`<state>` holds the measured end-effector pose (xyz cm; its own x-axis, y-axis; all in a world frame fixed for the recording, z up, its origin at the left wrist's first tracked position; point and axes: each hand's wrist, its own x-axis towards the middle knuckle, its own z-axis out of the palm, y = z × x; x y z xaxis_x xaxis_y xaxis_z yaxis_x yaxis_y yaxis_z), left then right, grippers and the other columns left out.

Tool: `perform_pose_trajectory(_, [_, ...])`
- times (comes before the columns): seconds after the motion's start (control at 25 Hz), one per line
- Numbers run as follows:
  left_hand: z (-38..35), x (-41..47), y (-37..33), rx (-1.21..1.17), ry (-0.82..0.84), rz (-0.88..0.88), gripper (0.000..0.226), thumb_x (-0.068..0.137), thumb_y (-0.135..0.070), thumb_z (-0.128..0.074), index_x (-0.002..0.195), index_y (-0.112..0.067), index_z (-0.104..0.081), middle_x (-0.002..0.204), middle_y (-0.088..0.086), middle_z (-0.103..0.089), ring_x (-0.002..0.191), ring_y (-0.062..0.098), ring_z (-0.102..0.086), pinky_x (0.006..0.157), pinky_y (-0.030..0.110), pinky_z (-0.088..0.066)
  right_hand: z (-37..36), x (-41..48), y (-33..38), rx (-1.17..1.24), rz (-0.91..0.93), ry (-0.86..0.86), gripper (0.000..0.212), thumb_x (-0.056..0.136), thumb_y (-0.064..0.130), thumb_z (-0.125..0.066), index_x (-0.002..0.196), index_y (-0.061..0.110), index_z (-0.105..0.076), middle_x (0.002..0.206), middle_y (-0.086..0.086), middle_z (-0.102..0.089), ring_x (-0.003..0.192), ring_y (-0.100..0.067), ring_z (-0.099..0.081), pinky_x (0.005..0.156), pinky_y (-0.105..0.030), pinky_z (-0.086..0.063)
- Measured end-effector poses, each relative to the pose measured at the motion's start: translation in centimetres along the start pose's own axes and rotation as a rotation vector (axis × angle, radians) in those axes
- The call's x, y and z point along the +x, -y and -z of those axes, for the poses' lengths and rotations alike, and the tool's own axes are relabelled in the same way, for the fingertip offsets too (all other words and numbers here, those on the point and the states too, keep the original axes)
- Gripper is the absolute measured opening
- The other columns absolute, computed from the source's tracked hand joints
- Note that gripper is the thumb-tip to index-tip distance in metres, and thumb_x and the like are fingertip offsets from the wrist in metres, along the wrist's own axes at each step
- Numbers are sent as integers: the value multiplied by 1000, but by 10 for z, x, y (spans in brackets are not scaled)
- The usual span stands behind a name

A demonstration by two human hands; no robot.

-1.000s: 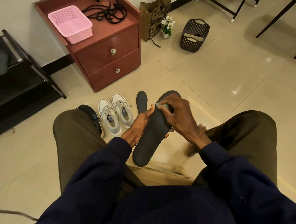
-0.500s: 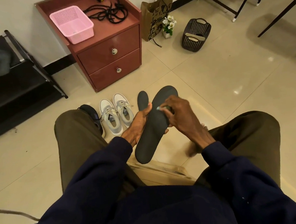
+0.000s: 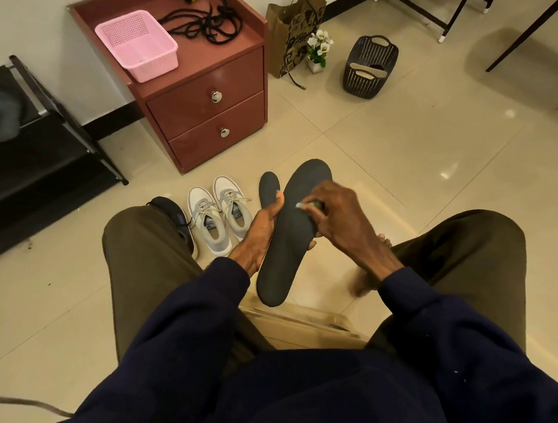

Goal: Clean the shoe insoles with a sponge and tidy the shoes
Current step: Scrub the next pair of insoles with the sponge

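A long dark grey insole (image 3: 292, 243) is held up between my knees. My left hand (image 3: 259, 232) grips it from the left edge, thumb on top. My right hand (image 3: 340, 214) pinches a small pale green sponge (image 3: 305, 205) and presses it on the insole's upper half. A second dark insole (image 3: 268, 188) lies on the floor just behind. A pair of grey-and-white sneakers (image 3: 217, 215) stands on the floor to the left, laces in. A black shoe (image 3: 176, 217) sits beside them, partly hidden by my left knee.
A red two-drawer cabinet (image 3: 208, 94) carries a pink basket (image 3: 137, 45) and black laces (image 3: 207, 21). A black shoe rack (image 3: 38, 144) stands at the left. A paper bag (image 3: 292, 30), a small flower pot (image 3: 318, 50) and a dark basket (image 3: 370, 66) stand on the tiled floor behind.
My right hand with the sponge has slid a short way along the insole. The insole's toe end has tilted slightly upward and away.
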<state>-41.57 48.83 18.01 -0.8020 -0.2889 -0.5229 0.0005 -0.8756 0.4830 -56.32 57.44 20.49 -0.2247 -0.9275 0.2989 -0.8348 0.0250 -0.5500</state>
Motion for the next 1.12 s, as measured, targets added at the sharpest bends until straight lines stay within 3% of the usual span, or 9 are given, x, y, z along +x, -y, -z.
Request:
perform_pose_trajectory(0.16, [0,1,4,71,-8,36,75,102,-64,-36,137,-2,-59,131,24,-65,104,41,-68,84,47,-59,10,-1,-23,-84,-201,-178,13,96,21,-71,97,10,-76,91,-6,-66,81,-16,-60,72,-39,-54])
perform_pose_trajectory(0.4, [3,7,2,4,-121,-61,53,104,-54,-48,120,-11,-74,126,16,-69,112,34,-67,98,49,-54,-9,-8,15,-32,98,65,10,94,14,-72,100,7,-76,94,-7,-67,86,-18,-61,76,-30,-51])
perform_pose_trajectory(0.48, [-1,2,2,36,-84,9,63,102,-60,-44,123,-7,-71,126,21,-69,108,39,-68,89,52,-57,-2,0,-2,-78,14,-56,9,95,15,-70,100,9,-75,94,-8,-67,86,-20,-60,76,-35,-52])
perform_pose_trajectory(0.64, [-3,1,5,127,-16,66,74,102,-65,-37,124,-3,-72,132,28,-64,108,43,-66,89,52,-56,10,-3,-23,-70,-184,-212,10,97,18,-70,99,9,-75,93,-7,-66,85,-19,-61,74,-38,-54])
perform_pose_trajectory(0.84, [-4,-1,1,84,84,82,78,102,-64,-44,142,2,-54,133,31,-58,102,44,-66,83,50,-57,4,2,-6,-19,42,-78,11,95,15,-72,104,9,-75,100,-5,-68,92,-17,-62,81,-28,-52])
perform_pose_trajectory(1.0, [-7,-5,5,140,171,120,76,104,-64,-32,146,-3,-52,143,22,-56,107,38,-65,86,45,-56,24,4,-34,-2,-266,-310,10,98,21,-68,99,15,-76,93,2,-67,86,-10,-60,77,-35,-53])
perform_pose_trajectory(1.12, [-10,-5,3,136,112,102,71,104,-62,-36,140,-4,-58,131,22,-65,102,38,-69,84,46,-57,15,0,-17,23,-211,-295,10,97,18,-69,101,10,-75,96,-2,-67,88,-14,-61,78,-29,-52])
